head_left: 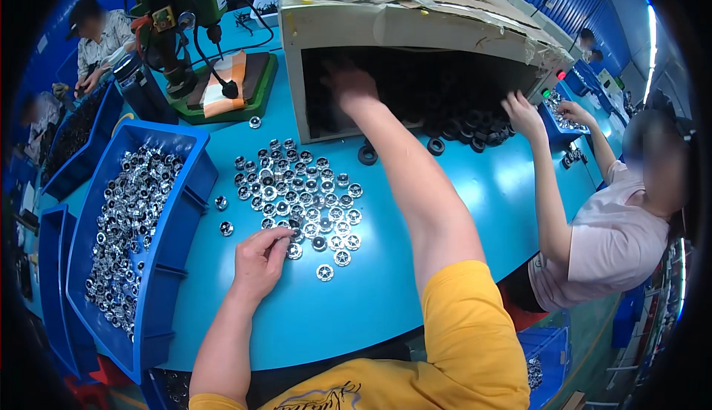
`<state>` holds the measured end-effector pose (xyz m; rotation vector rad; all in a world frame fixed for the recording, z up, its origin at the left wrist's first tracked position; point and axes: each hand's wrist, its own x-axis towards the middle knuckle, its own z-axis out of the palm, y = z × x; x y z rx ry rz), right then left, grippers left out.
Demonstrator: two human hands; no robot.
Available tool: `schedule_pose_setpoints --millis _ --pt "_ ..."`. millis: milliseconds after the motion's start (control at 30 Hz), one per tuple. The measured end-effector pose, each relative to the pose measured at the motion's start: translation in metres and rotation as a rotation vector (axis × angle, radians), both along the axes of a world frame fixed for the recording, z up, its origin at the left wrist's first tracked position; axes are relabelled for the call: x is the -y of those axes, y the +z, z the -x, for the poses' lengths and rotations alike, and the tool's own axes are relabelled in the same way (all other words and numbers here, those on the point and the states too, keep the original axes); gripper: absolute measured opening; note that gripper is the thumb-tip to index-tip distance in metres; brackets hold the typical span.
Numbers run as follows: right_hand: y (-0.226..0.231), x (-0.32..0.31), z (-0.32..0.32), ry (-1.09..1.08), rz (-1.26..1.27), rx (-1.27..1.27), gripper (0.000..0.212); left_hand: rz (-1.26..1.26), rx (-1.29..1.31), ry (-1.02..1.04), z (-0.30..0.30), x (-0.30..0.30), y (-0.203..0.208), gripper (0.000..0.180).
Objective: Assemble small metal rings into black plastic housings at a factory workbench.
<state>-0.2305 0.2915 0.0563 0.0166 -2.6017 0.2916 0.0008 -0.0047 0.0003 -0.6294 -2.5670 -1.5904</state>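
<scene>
Unreadable script [326,397] on yellow shirt [475,336]

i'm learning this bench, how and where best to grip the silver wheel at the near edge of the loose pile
Probably pinch the silver wheel by opposite sides of its round rim, coming down from the near side. It lies flat, spoked face up, with the loose pile beyond, leaving the near rim exposed.

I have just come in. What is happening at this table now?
The person's left hand has its fingertips at the small shiny silver wheels spread on the blue table. The right hand is inside the pale open-fronted box, too dark to show any grip. Black round rings lie at its opening; more silver pieces lie in the blue plastic bin on the left.
</scene>
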Motion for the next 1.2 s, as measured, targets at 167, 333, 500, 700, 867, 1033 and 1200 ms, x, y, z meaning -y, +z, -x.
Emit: schedule_pose_setpoints --millis 167,333,500,700,867,1033,1200 --pt "-0.018 -0.053 -0.024 0.044 -0.023 -0.091 0.034 0.034 -0.04 -0.009 -0.002 -0.005 0.002 0.014" --pt "0.0 -0.16 -0.011 -0.155 -0.079 -0.244 0.032 0.018 -0.027 -0.021 -0.001 -0.006 -0.002 0.013" --pt "0.026 -0.179 0.012 -0.3 -0.27 0.052 0.035 0.01 -0.015 -0.002 0.001 -0.008 -0.001 0.013" --pt "0.022 -0.151 0.023 -0.245 0.021 -0.26 0.036 0.008 0.013 0.007 0.001 -0.006 0.001 0.013" --pt "0.012 -0.175 0.05 -0.261 -0.448 -0.338 0.028 -0.002 0.008 -0.006 0.002 -0.009 -0.001 0.014" --pt "-0.011 -0.18 0.071 -0.242 -0.318 -0.374 0.027 -0.008 0.03 0.01 0.001 -0.005 -0.001 0.014" --pt "-0.004 -0.16 -0.032 0.165 -0.033 -0.551 0.018 0.01 0.011 0.0 -0.001 -0.007 0.002 0.013"
